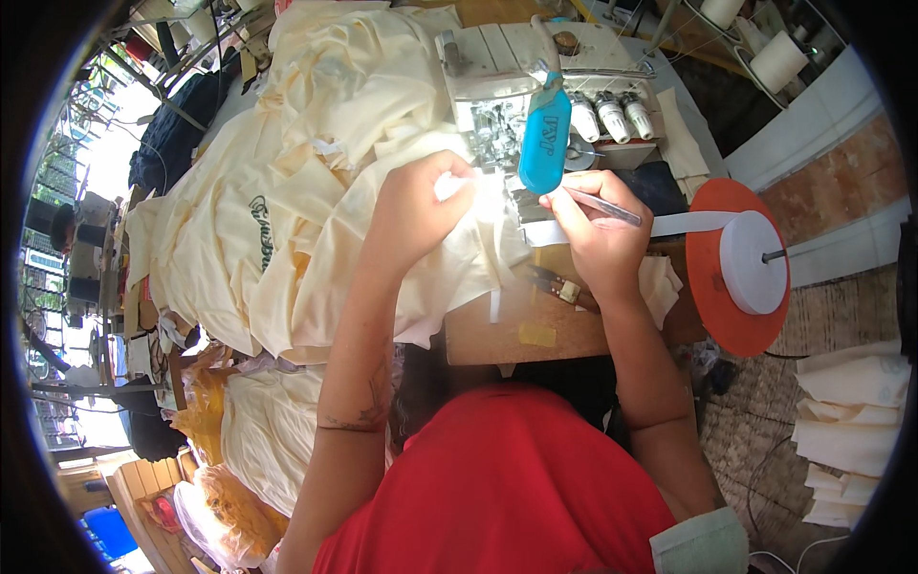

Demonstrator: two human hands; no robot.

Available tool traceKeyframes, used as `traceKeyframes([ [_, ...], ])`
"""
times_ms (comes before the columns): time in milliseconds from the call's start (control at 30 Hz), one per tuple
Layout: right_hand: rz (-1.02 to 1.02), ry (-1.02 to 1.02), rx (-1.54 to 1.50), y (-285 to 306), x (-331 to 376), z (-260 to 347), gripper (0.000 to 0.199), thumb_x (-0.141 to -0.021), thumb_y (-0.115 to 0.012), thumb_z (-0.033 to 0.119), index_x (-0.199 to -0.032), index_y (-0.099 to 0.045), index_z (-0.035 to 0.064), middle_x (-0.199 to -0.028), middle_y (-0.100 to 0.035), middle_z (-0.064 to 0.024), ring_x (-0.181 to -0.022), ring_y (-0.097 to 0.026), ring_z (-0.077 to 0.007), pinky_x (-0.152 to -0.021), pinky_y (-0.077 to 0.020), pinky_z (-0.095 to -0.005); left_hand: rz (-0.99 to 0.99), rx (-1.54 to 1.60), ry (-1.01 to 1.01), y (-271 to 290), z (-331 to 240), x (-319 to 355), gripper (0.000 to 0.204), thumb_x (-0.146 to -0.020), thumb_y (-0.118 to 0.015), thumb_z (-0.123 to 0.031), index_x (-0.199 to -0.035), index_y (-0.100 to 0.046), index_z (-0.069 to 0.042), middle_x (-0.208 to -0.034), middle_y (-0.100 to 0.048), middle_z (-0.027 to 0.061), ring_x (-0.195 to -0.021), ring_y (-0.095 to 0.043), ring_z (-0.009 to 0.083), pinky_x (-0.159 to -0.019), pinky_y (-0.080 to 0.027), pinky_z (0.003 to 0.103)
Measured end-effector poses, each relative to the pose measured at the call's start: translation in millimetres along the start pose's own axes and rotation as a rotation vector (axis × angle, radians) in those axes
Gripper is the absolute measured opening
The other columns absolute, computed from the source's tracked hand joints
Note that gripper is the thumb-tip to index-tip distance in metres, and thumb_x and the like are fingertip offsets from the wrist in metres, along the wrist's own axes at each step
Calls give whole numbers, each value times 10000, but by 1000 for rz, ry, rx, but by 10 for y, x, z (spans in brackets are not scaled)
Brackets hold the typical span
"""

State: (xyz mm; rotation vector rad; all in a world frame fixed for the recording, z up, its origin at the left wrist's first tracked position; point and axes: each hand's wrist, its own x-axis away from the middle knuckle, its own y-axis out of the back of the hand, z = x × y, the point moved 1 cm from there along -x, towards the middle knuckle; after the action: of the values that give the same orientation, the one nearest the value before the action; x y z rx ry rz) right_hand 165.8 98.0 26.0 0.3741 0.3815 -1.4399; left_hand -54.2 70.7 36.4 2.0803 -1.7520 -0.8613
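Cream cloth [325, 182] is heaped over the left side of the sewing machine [502, 72] and its table. My left hand [421, 206] is closed on a fold of this cloth, beside the needle area, where strong lamp glare washes out the detail. In my right hand [612, 230] a pair of metal tweezers [607, 205] is gripped, tips toward the machine. White tape [684, 223] runs from a roll [751, 263] on an orange disc [712, 325], behind my right hand, to the machine. A blue lamp-like piece [546, 143] hangs between my hands.
Thread snips [559, 285] lie on the brown table edge [478, 340] below my right hand. Thread cones [779, 62] stand at the far right. Folded cream pieces [851, 411] are stacked at right; more cloth [273, 430] and plastic bags [229, 512] sit at lower left.
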Motion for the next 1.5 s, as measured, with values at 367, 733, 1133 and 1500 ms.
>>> traceKeyframes([
  [367, -35, -5, 56, -112, -30, -119, 77, -833, -740, -4, -891, -690, -14, -773, -721, -72, -712, -675, -92, -625, -515, -252, 0, -21, -19, -2, 35, -125, 212, -815, -702, -212, -916, -687, -26, -784, -688, 133, -629, -629, 214, -651, -495, 331],
  [733, -79, 54, 109, -206, 34, -116, 72, -859, -735, -10, -899, -677, -23, -818, -744, -86, -749, -702, -104, -659, -536, -245, -19, -98, 142, -42, -21, -193, 251, -791, -721, -238, -907, -702, -16, -802, -695, 163, -711, -671, 269, -705, -516, 362],
  [1133, -126, 172, 282, -138, 85, 9, 81, -859, -712, -39, -925, -666, -34, -866, -725, -100, -777, -681, -116, -698, -537, -267, -7, -96, 192, -51, -12, -256, 293, -771, -740, -256, -913, -698, -3, -808, -691, 169, -732, -674, 282, -706, -518, 358],
  [1500, 191, 101, 646, -165, 842, 117, 121, -878, -682, 111, -953, -641, 24, -927, -625, -164, -769, -653, -362, -701, -530, -449, -236, -213, -431, -15, 12, 762, 353, -780, -743, -50, -1121, -651, -32, -1191, -657, 160, -1143, -635, 327, -952, -517, 418],
])
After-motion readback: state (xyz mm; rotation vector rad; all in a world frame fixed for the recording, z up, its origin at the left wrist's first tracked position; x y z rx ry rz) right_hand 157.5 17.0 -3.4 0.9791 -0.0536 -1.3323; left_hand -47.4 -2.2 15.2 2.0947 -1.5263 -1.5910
